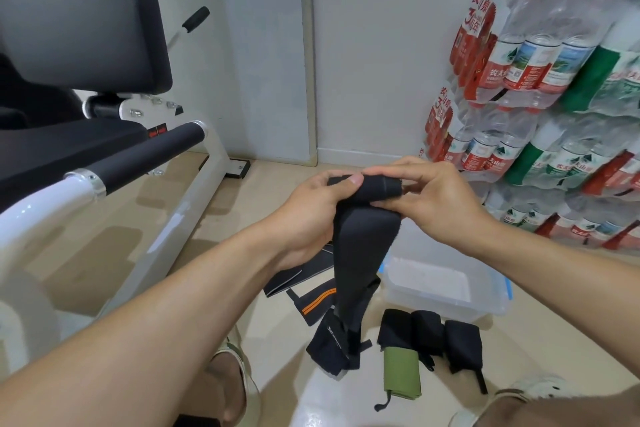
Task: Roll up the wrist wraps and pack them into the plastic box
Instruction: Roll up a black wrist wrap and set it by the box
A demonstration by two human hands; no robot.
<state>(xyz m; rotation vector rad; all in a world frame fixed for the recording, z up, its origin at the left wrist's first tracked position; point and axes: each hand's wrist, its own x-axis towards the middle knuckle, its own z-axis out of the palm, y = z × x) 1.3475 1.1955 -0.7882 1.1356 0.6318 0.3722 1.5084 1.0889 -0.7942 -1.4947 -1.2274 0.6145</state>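
Both hands hold a black wrist wrap (363,246) up in mid-air. My left hand (311,211) pinches its rolled top end with thumb on top; my right hand (436,198) pinches the same roll from the right. The wrap's free length hangs down to the floor. A clear plastic box (491,291) with blue latches sits on the floor below my right hand. In front of it lie three rolled black wraps (429,333) and a green rolled wrap (401,374). Unrolled wraps, one with orange stripes (315,302), lie to the left.
A white-framed gym bench (104,170) with black pads fills the left side. Stacked packs of water bottles (540,80) stand against the wall at right. My sandalled feet (225,385) show at the bottom edge on the tan floor.
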